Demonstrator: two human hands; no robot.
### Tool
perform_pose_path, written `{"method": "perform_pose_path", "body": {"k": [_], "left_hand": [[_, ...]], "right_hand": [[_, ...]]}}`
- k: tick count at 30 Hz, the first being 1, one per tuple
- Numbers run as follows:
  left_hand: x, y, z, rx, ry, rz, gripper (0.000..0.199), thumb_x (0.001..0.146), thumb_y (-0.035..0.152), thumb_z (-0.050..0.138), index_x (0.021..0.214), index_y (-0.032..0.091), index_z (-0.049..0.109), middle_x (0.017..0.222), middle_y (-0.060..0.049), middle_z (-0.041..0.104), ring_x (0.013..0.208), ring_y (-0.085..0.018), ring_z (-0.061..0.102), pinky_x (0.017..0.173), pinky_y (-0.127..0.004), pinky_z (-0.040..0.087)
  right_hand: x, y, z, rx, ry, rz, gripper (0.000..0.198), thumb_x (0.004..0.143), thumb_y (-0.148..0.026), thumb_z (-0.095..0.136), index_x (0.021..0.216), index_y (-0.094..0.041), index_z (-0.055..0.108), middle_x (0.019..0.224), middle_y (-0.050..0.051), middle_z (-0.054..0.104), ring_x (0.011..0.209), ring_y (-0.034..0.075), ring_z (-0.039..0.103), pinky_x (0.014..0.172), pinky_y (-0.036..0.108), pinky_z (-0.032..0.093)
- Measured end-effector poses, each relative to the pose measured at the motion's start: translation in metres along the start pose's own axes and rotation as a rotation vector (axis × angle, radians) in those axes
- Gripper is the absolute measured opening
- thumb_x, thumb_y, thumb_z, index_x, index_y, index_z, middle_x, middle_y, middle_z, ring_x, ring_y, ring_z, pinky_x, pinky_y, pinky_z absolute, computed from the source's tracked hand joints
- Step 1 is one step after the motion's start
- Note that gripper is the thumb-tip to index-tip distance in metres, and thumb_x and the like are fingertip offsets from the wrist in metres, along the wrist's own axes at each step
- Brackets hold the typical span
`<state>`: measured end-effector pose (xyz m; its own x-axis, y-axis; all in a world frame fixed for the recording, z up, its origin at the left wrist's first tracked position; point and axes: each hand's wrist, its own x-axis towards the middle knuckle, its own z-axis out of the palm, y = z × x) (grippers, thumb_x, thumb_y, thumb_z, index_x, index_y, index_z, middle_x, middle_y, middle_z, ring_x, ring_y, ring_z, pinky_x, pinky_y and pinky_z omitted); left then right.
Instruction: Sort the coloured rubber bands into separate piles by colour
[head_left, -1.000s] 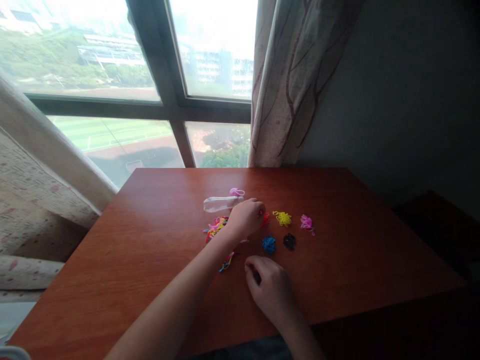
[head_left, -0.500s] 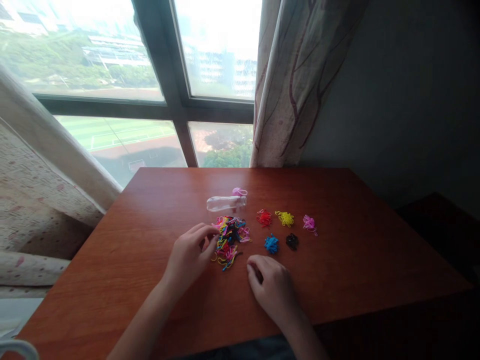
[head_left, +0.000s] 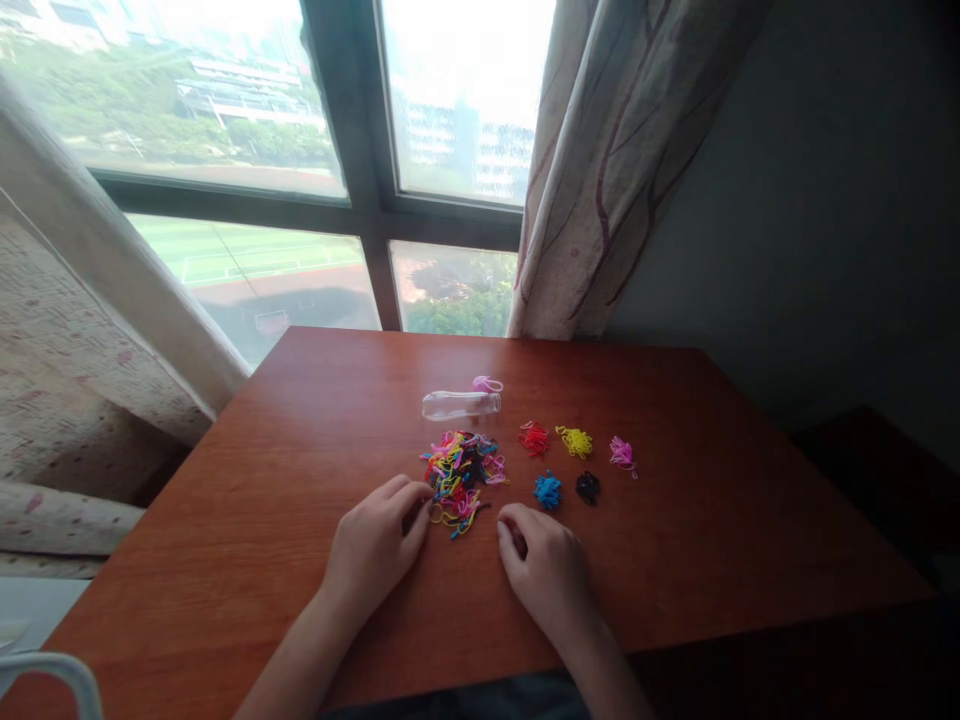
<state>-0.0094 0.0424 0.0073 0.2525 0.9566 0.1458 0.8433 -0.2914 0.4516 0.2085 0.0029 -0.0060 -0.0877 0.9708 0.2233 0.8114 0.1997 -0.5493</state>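
A mixed heap of small coloured rubber bands lies on the wooden table. At its lower left edge, my left hand has curled fingers, thumb and forefinger tips close together beside the bands; whether a band is between them is too small to tell. My right hand rests right of the heap, fingers curled and thumb against the forefinger, its inside hidden. Sorted by colour, smaller piles lie beyond it: red bands, yellow bands, pink bands, blue bands and black bands.
Behind the heap a clear plastic bottle lies on its side, with a pink looped piece by its neck. The wooden table reaches to a window with curtains. A pale curved object stands at the lower left.
My left hand has drawn back from the heap's upper left side to its lower left edge. My right hand stays nearly still. The camera view has shifted slightly.
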Motion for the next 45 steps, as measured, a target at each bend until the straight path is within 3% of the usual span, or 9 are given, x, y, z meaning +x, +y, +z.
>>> {"method": "perform_pose_path", "body": {"k": [20, 36, 41, 45], "left_hand": [[-0.003, -0.002, 0.003, -0.001, -0.02, 0.099, 0.018, 0.096, 0.032, 0.048, 0.094, 0.026, 0.064, 0.087, 0.0, 0.067, 0.078, -0.016, 0.065, 0.067, -0.026, 0.045], [-0.002, 0.001, -0.001, -0.056, -0.016, 0.078, 0.017, 0.094, 0.031, 0.049, 0.092, 0.025, 0.066, 0.087, 0.0, 0.069, 0.077, -0.016, 0.065, 0.064, -0.025, 0.045], [-0.002, -0.001, 0.0, -0.058, -0.015, 0.079, 0.017, 0.094, 0.03, 0.049, 0.092, 0.026, 0.065, 0.088, 0.0, 0.069, 0.078, -0.017, 0.065, 0.066, -0.025, 0.045], [-0.002, 0.0, 0.0, -0.047, -0.012, 0.085, 0.017, 0.094, 0.031, 0.05, 0.092, 0.026, 0.065, 0.086, 0.0, 0.069, 0.077, -0.017, 0.065, 0.063, -0.025, 0.044]], "right_hand": [[0.023, -0.017, 0.015, 0.008, 0.015, 0.005, 0.012, 0.089, -0.019, 0.055, 0.09, -0.023, 0.066, 0.077, 0.0, 0.071, 0.068, 0.015, 0.065, 0.062, 0.023, 0.039], [0.009, -0.012, 0.004, 0.341, 0.082, 0.034, 0.017, 0.093, -0.026, 0.052, 0.086, -0.021, 0.066, 0.072, 0.001, 0.068, 0.064, 0.015, 0.063, 0.061, 0.023, 0.045], [0.004, 0.008, -0.018, 0.291, 0.179, 0.088, 0.022, 0.093, -0.034, 0.052, 0.085, -0.021, 0.068, 0.071, 0.001, 0.068, 0.059, 0.015, 0.062, 0.057, 0.022, 0.046], [0.006, 0.055, -0.047, 0.164, 0.301, 0.213, 0.03, 0.091, -0.045, 0.054, 0.088, -0.02, 0.07, 0.072, 0.004, 0.07, 0.061, 0.017, 0.064, 0.059, 0.024, 0.048]]}}
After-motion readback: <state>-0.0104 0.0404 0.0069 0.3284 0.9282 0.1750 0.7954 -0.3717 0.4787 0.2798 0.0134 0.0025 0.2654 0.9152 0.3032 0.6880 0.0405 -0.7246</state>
